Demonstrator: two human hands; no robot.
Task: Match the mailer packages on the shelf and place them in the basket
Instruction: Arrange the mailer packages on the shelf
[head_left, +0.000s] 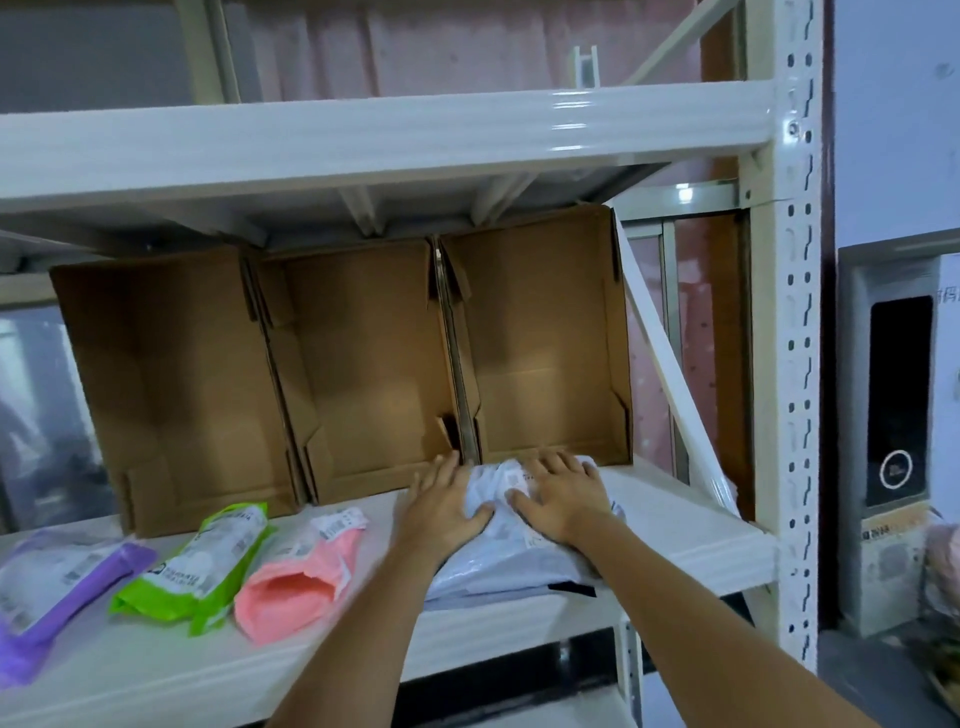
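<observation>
A white mailer package (511, 558) lies on the shelf board (691, 540) in front of the right cardboard box (540, 343). My left hand (441, 506) rests on its left side, thumb tucked against the plastic. My right hand (563, 493) presses flat on its top with fingers spread. Further left on the shelf lie a pink mailer (301, 571), a green mailer (202, 561) and a purple mailer (57, 587), each with a printed label. No basket is in view.
Three open brown cardboard boxes stand on their sides at the back of the shelf, the middle one (363, 364) and left one (171, 374) both showing nothing inside. A white upright post (789, 364) bounds the shelf at right. Another shelf beam (363, 140) runs overhead.
</observation>
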